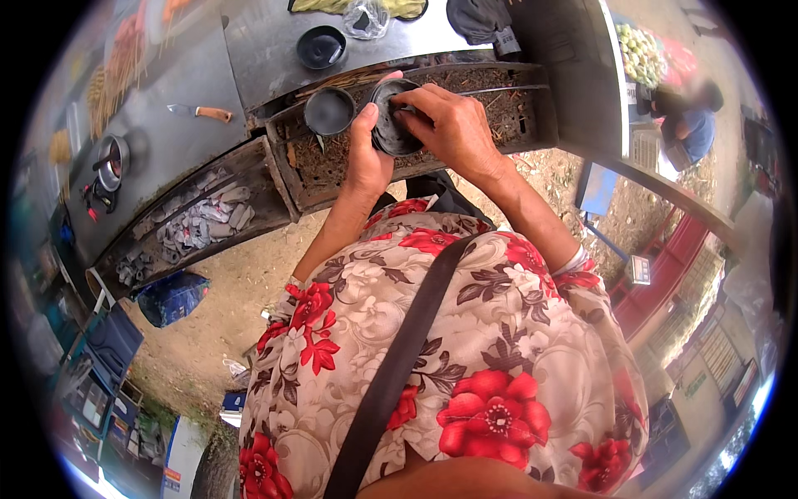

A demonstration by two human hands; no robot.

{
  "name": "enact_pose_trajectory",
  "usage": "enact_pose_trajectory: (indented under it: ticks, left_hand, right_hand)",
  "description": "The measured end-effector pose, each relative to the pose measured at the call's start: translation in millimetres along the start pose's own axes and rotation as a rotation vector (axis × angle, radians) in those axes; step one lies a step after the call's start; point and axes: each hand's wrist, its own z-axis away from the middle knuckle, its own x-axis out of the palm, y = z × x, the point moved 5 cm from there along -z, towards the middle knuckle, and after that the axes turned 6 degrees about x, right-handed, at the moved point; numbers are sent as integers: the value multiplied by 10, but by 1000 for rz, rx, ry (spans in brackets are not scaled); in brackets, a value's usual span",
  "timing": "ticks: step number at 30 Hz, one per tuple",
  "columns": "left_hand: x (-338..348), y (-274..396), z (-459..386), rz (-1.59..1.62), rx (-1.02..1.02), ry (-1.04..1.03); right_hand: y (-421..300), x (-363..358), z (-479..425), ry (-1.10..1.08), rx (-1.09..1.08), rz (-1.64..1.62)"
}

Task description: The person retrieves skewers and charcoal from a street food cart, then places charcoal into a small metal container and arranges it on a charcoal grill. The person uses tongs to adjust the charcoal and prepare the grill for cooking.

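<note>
My left hand (368, 146) grips a dark round bowl (391, 134) from its left side, thumb along the rim. Several rims show at its edge, so it looks like a nested stack. My right hand (452, 121) reaches over from the right with its fingertips inside the bowl. Those fingers are bent, and whether they pinch anything is hidden. Just left of the stack, another dark round bowl (329, 111) sits over the edge of a long trough (299, 178) holding brown debris.
Left lie a wooden-handled knife (214, 113) and a metal bowl (113, 163) on the metal counter (187, 68). Grey charcoal or ash lumps (206, 218) fill the left trough. A black bowl (321, 47) and plastic bag (366, 19) stand behind. A person (689, 128) sits far right.
</note>
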Motion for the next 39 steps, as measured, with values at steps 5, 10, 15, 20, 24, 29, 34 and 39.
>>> enact_pose_trajectory:
  ticks: [5,10,15,20,24,29,34,39]
  left_hand:
    - [-27,15,-11,-16,10,-14]
    - [42,33,-31,2,2,-26]
    - [-14,5,-19,-21,-37,-56]
    - [-54,-27,-21,14,-46,-88]
    - [-33,-16,-41,-39,17,-67]
    - [-74,-30,-59,19,-50,-78]
    - [-256,3,31,103,-177,69]
    - [-428,181,127,309,-102,49]
  right_hand:
    - [48,46,-20,-37,49,-138]
    - [116,42,-41,15,98,-237]
    - [153,16,-60,-75,283,-382]
    - [200,96,-11,-170,336,-456]
    - [181,94,-21,-97,167,-290]
    - [217,73,-134,-172,174,-330]
    - [155,128,-87,-162,267,-432]
    - [491,66,-359,-125,375,-336]
